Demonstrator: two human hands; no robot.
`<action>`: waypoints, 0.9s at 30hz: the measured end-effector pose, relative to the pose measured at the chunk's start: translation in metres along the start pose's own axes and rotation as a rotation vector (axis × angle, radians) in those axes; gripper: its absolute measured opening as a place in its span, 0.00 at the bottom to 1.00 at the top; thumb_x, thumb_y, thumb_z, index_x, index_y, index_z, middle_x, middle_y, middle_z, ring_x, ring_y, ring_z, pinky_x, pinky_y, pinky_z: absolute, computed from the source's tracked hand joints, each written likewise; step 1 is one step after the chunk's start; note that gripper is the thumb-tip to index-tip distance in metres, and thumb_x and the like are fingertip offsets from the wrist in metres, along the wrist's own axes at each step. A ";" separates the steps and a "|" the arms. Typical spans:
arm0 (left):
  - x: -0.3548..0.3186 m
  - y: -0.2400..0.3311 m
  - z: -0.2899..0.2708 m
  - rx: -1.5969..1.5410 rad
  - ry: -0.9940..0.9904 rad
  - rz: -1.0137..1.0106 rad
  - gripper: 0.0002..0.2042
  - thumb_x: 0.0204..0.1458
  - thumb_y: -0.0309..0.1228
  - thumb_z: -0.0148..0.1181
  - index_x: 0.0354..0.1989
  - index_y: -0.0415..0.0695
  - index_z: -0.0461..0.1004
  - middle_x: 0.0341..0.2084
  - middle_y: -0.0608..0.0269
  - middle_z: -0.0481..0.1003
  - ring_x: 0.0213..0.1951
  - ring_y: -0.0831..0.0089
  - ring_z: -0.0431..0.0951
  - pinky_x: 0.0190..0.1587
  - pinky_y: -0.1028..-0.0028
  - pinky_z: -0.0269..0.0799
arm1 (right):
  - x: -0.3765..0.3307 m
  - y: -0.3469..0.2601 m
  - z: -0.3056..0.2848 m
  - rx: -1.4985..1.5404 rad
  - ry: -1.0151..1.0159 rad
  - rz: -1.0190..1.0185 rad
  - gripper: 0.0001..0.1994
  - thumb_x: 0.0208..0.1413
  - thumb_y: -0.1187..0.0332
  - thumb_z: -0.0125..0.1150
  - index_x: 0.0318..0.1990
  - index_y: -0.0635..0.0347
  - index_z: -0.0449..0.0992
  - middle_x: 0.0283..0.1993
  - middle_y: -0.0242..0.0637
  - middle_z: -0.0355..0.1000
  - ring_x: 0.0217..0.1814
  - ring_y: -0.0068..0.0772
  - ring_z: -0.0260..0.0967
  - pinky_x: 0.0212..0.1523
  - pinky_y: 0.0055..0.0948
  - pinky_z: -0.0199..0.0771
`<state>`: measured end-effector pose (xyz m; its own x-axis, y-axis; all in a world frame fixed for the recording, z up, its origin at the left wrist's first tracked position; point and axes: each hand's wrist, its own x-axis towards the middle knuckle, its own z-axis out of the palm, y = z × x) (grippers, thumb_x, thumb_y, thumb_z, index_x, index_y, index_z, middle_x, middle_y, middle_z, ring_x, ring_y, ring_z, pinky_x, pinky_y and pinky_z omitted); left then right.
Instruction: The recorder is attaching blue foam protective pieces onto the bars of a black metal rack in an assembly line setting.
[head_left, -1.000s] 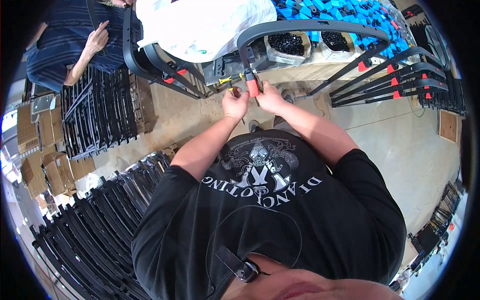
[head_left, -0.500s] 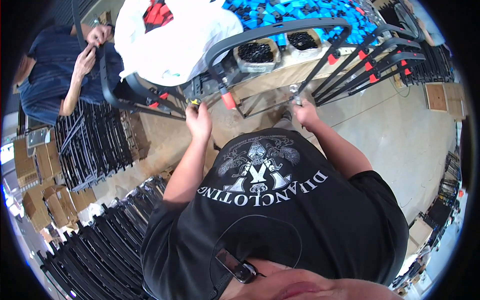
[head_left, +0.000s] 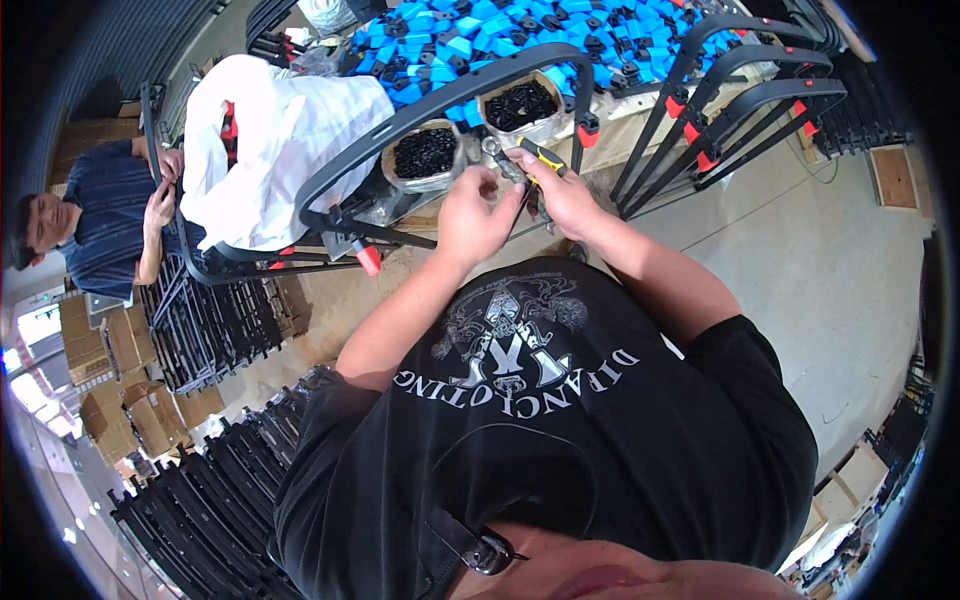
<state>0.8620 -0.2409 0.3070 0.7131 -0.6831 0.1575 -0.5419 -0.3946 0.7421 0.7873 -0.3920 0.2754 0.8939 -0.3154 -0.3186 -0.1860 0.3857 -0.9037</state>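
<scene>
My right hand (head_left: 562, 192) grips a hand tool with a yellow and black handle (head_left: 541, 155). My left hand (head_left: 474, 212) is right beside it, fingers pinched on a small silvery part (head_left: 492, 148) at the tool's tip. Both hands hover just in front of a curved black metal frame (head_left: 440, 100) that arches over two containers of small black parts (head_left: 425, 155) (head_left: 520, 103). A red clip (head_left: 587, 130) sits on the frame's right leg, close to my right hand.
A heap of blue parts (head_left: 520, 40) lies behind the containers, with a white bag (head_left: 270, 150) to its left. More black tubes with red pieces (head_left: 740, 110) lean at right. Another person (head_left: 105, 225) works at far left. Stacked black frames (head_left: 200, 490) and cardboard boxes (head_left: 110, 380) fill the lower left.
Half a second ago my hands were apart, each on the black frame. Now they are together by the containers, the right one with the tool. The view has shifted.
</scene>
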 end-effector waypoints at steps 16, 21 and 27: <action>0.100 0.027 0.142 -0.588 -0.228 -0.765 0.30 0.65 0.27 0.49 0.74 0.40 0.48 0.43 0.51 0.75 0.27 0.70 0.76 0.25 0.71 0.73 | 0.058 -0.016 -0.208 -0.287 0.392 -0.115 0.18 0.64 0.57 0.62 0.49 0.64 0.76 0.37 0.31 0.75 0.38 0.23 0.69 0.40 0.27 0.69; 0.114 0.048 0.152 -0.809 -0.225 -0.817 0.24 0.65 0.29 0.52 0.67 0.34 0.57 0.46 0.50 0.75 0.35 0.66 0.79 0.30 0.71 0.77 | 0.090 -0.005 -0.217 -0.003 0.324 0.022 0.16 0.63 0.57 0.62 0.45 0.62 0.75 0.33 0.27 0.69 0.30 0.17 0.58 0.32 0.22 0.60; 0.119 0.041 0.148 -0.901 -0.275 -0.782 0.16 0.61 0.27 0.57 0.56 0.34 0.68 0.44 0.52 0.76 0.35 0.67 0.80 0.31 0.73 0.77 | 0.101 -0.005 -0.213 0.081 0.305 0.144 0.18 0.66 0.53 0.55 0.45 0.62 0.75 0.37 0.32 0.72 0.35 0.17 0.64 0.35 0.22 0.63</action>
<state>0.8591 -0.4289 0.2596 0.5317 -0.6027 -0.5950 0.5704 -0.2646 0.7776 0.7919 -0.6104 0.1873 0.6952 -0.4928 -0.5233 -0.2575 0.5090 -0.8214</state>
